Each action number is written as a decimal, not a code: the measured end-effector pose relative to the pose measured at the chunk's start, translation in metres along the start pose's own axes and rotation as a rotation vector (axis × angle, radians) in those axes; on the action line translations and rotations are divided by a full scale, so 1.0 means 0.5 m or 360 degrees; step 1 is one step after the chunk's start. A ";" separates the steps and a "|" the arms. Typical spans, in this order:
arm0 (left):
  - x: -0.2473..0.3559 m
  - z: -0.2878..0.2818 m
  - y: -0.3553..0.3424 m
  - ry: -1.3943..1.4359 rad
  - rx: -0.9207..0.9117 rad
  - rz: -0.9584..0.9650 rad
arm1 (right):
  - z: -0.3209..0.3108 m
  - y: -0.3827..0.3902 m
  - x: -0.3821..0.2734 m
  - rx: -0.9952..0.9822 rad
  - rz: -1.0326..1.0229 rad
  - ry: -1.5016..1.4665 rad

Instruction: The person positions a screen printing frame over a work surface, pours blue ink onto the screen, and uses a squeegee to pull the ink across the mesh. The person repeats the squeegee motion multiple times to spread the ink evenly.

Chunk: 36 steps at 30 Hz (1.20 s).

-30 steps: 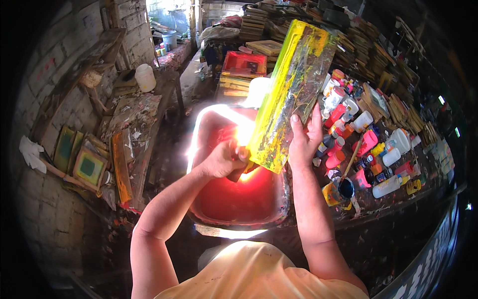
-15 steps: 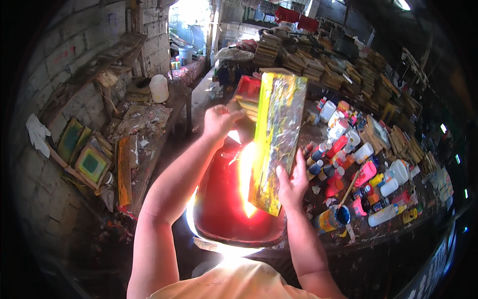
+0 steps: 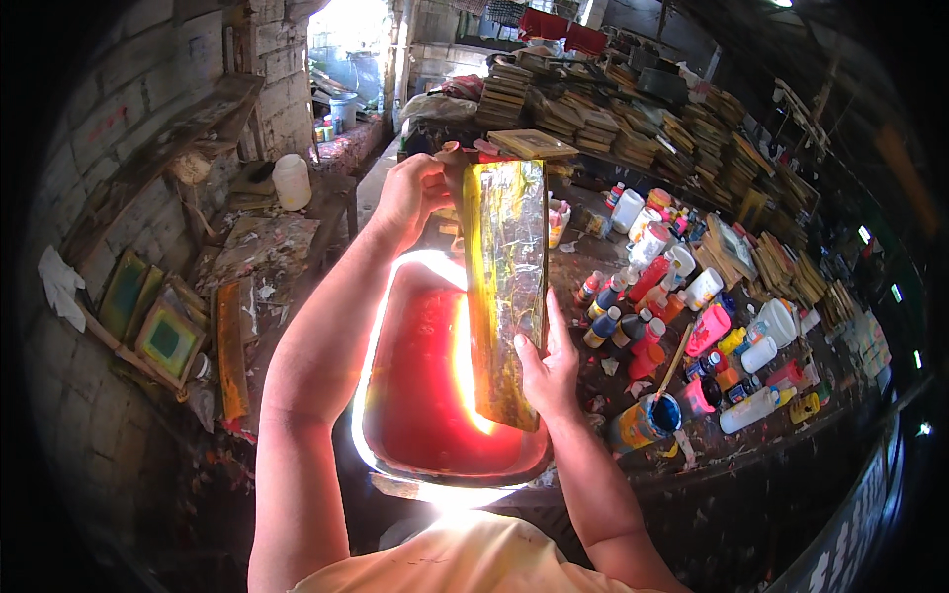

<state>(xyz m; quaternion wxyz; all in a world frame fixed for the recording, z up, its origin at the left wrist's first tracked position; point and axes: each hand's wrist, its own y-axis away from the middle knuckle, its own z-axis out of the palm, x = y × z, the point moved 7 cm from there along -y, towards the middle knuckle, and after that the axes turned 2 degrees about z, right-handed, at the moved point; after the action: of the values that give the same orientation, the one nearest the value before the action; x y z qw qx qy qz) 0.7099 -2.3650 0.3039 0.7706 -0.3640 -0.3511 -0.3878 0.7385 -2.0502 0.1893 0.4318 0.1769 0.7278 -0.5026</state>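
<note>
A long narrow panel, stained yellow and crusted with shiny, tape-like patches, stands tilted up in front of me. My right hand grips its lower right edge, thumb on the face. At the upper left corner of the panel, the fingers of my left hand are closed on a small brownish piece that I cannot make out; the panel partly hides it. Below the panel sits a rounded rectangular basin with red liquid, lit by a strong glare.
Paint bottles and an open paint can with a stick crowd the bench on the right. Behind are stacks of wooden frames. At left, a low table holds a white jug; printing screens lean near the wall.
The panel has shifted left and turned more upright, with my right hand still on it. My left hand has moved up and left, still at its upper end. The whole view has shifted slightly.
</note>
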 end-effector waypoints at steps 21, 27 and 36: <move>-0.033 -0.025 0.014 -0.0048 0.0025 -0.0042 | -0.033 -0.002 -0.012 0.0000 0.0086 -0.0054; -0.022 -0.006 0.026 0.0160 -0.0173 -0.0144 | -0.029 0.005 -0.006 0.0022 0.0094 -0.0093; -0.042 -0.008 0.031 0.0230 -0.0198 -0.0090 | -0.031 0.006 -0.002 -0.0078 0.0202 -0.0057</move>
<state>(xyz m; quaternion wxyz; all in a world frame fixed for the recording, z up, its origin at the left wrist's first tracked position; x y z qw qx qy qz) 0.7148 -2.3543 0.2802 0.7586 -0.3722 -0.2800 -0.4556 0.7342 -2.0348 0.1903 0.4800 0.2030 0.7193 -0.4594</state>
